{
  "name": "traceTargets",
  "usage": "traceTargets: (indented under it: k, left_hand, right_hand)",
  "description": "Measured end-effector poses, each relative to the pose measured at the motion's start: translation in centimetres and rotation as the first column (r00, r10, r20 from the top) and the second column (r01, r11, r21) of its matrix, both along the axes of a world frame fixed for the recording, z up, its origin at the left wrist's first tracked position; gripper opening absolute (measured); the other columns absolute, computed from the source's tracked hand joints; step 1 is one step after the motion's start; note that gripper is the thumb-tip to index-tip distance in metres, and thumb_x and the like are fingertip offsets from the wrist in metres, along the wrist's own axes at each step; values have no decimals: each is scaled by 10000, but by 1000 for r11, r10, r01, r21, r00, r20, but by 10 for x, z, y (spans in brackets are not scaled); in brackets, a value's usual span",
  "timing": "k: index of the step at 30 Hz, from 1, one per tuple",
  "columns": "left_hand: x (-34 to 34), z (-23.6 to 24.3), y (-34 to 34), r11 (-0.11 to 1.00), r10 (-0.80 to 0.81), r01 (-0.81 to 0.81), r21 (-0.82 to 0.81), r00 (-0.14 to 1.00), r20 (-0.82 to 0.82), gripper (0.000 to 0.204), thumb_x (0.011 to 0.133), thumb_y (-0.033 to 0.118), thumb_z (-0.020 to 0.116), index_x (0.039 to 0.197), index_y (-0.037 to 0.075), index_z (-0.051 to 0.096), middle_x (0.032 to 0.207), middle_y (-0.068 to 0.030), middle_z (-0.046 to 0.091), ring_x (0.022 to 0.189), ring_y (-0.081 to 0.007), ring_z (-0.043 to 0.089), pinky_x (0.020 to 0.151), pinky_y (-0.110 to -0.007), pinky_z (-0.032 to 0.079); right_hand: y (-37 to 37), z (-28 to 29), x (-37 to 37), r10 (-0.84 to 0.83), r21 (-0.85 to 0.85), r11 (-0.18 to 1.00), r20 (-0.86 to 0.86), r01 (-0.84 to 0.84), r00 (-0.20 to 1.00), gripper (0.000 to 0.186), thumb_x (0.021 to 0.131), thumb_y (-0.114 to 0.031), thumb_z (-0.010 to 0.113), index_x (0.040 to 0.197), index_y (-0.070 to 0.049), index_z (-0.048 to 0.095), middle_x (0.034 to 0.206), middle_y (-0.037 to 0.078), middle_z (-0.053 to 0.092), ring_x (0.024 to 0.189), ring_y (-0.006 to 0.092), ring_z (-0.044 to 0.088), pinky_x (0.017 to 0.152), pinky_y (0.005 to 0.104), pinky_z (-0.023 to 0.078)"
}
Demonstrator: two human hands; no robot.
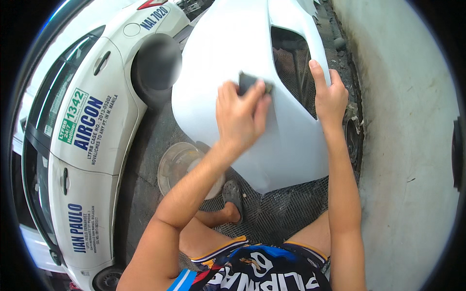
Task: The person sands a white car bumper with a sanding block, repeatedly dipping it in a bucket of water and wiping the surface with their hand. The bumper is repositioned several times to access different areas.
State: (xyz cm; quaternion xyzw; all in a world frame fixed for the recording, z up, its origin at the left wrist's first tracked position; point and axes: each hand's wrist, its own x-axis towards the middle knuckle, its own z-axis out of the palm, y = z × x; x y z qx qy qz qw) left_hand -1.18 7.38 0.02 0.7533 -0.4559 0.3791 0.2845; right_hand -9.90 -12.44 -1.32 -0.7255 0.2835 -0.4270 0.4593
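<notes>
A large white car bumper [228,43] stretches out in front of me, with a dark opening [292,60] through its right side. My left hand [239,114] presses a dark grey piece of sandpaper [248,81] against its surface, just left of that opening. The fingers are closed on the sheet, slightly blurred. On the right, my right hand [330,99] grips the narrow rim beside the opening. Its thumb lies along the face of the rim and the other fingers wrap behind, partly hidden.
A white car [92,174] with printed lettering stands along the left. Below my left forearm sits a round translucent basin [167,165], near my foot in a dark clog [233,198]. A pale wall [403,145] runs close on the right. The floor [272,213] is dark and ridged.
</notes>
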Motion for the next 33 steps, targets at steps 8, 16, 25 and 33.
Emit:
traceTargets:
  k: [8,16,25,33]
  left_hand:
    - [-41,-29,-38,980,104,-89,-179,992,72,332,823,209,831,1142,138,769,1078,-221,589,912,-316,536,794,-427,437]
    - [-37,-39,-22,988,125,-108,-110,980,156,347,822,157,810,1165,139,765,1054,-153,652,914,-308,537,797,-426,430]
    - [-37,-79,-28,983,48,-18,-183,986,159,364,815,122,825,1173,124,756,954,-121,609,923,-322,551,764,-430,429]
    - [-46,-54,-25,993,-78,98,-62,961,265,398,821,156,801,1212,228,779,1098,-221,623,973,-365,589,836,-442,453]
  right_hand:
    - [-5,-3,1,42,33,999,11,-42,999,785,889,-782,587,912,-10,725,774,173,727,789,349,732,757,447,548]
    - [-7,-5,2,105,57,993,10,-105,994,797,891,-796,555,894,-15,714,767,187,724,808,370,735,778,454,553]
    - [-9,-6,3,60,3,998,0,-60,998,812,892,-804,540,895,-11,715,790,202,736,836,398,741,790,477,559]
    - [-7,-5,3,26,-48,999,31,-24,999,794,903,-787,543,892,-12,716,781,202,731,828,398,736,774,477,552]
